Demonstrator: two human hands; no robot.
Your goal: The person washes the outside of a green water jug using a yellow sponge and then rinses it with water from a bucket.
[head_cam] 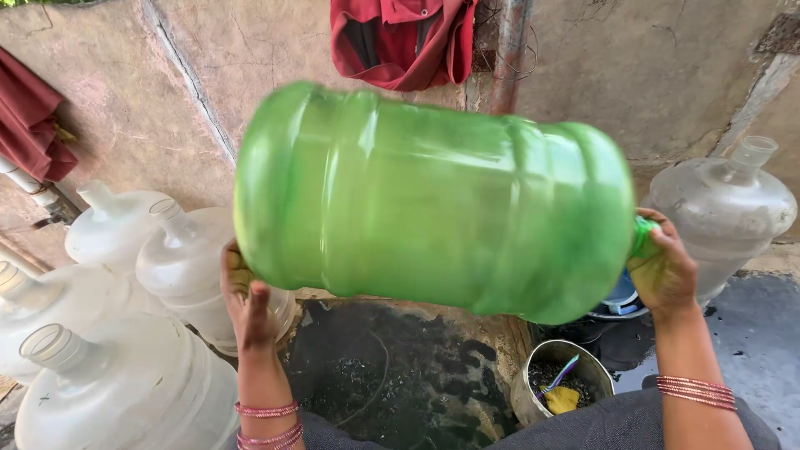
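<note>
Green jug (433,208) held sideways in mid-air, blurred w/ motion, looks like mid-rinse or shake. Left hand (243,304) flat under the base, fingers spread; right hand (664,267) wrapped round the neck w/ a yellow pad. Below right hand: metal can (533,392) w/ scrub bits. Left of left hand: cluster of clear jugs (125,333), one more clear jug (725,208) beyond right hand. Judging: one jug in work, clear ones prob. still waiting.
</note>
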